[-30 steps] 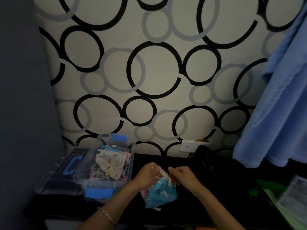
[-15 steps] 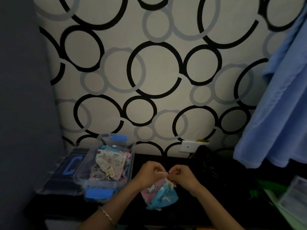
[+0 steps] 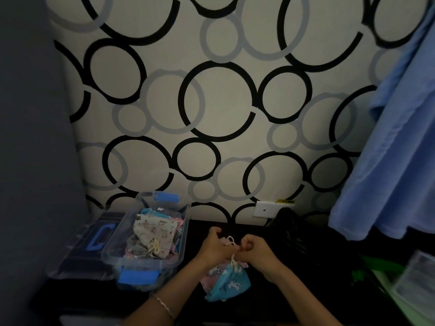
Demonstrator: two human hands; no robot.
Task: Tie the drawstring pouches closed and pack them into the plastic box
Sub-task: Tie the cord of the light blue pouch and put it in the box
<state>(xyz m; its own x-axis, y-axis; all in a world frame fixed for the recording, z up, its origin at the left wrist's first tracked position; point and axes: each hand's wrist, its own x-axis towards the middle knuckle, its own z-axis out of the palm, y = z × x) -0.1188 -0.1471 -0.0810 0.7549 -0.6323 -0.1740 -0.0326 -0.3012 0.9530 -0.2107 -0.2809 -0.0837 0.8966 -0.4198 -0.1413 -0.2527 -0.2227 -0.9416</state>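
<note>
Both hands, left [image 3: 213, 249] and right [image 3: 255, 254], pinched a blue pouch's [image 3: 229, 282] cord [image 3: 230, 242] beside the box [image 3: 183, 231] near the desk's [image 3: 306, 290] back edge.

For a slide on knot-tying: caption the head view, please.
Left hand and right hand pinch the cream drawstring of a blue pouch, next to the plastic box holding other pouches.

Blue pouch [image 3: 229, 284]; clear box [image 3: 186, 222], blue latches [image 3: 137, 276].
</note>
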